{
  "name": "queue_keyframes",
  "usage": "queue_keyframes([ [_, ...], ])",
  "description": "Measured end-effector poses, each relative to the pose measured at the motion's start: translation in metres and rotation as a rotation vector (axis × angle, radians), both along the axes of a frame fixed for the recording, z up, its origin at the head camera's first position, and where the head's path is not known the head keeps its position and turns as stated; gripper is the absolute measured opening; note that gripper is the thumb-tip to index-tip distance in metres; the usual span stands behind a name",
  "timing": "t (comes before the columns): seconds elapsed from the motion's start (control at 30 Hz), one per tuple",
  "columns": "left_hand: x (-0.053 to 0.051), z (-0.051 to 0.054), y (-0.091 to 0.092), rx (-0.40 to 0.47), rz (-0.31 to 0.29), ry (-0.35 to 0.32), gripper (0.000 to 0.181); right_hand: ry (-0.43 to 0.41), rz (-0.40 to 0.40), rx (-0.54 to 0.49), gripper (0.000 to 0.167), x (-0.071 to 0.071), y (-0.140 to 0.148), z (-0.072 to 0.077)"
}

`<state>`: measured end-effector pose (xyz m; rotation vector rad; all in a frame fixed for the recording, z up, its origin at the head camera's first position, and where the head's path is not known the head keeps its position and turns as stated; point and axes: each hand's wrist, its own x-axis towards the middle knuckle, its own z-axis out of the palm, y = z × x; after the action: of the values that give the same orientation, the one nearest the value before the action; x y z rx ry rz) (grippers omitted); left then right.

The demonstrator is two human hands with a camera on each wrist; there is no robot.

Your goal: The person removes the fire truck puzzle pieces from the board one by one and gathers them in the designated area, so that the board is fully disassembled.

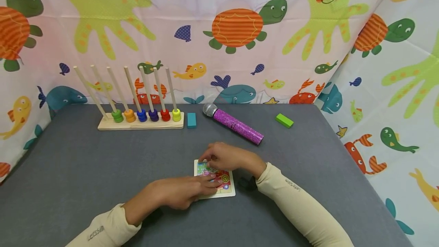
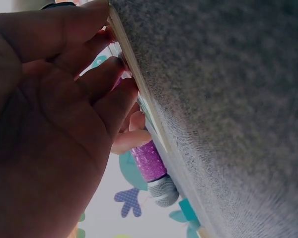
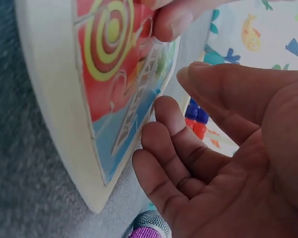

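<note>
A small picture puzzle in a pale wooden frame (image 1: 232,193) lies flat on the table. My left hand (image 1: 180,191) rests on its lower left part, with fairly straight fingers across the picture; the left wrist view shows this hand (image 2: 54,119) beside the board's thin edge. At the upper left corner is my right hand (image 1: 229,158), palm turned down. In the right wrist view, the right hand (image 3: 233,144) has gently bent fingers at the rim of the puzzle (image 3: 54,99), and the thumb stands apart from them. The pieces under the left fingers are partly hidden.
Behind the puzzle lie a purple glitter microphone (image 1: 238,126), a teal block (image 1: 191,120) and a green block (image 1: 284,121). A wooden peg stand (image 1: 140,125) with coloured rings is at the back left. A sea-animal cloth (image 1: 137,41) hangs behind the grey table (image 1: 85,163).
</note>
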<state>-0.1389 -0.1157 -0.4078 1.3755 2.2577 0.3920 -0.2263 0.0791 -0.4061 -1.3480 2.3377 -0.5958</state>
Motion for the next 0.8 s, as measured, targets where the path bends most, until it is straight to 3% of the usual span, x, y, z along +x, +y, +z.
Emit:
queue_keyframes([
  [0.33, -0.0035, -0.0003, -0.0011, 0.022, -0.029, 0.012, 0.052, 0.098, -0.024, 0.077, 0.026, 0.0041, -0.0075, -0.0022],
  [0.6, -0.0029, 0.0001, -0.0015, 0.040, -0.031, -0.004, 0.053, 0.076, -0.041, 0.006, 0.021, 0.0041, -0.0095, -0.0039],
  [0.8, -0.0034, -0.0022, -0.0009, 0.038, -0.018, -0.022, 0.055, 0.073, -0.064, 0.016, 0.021, 0.0041, -0.0088, -0.0054],
])
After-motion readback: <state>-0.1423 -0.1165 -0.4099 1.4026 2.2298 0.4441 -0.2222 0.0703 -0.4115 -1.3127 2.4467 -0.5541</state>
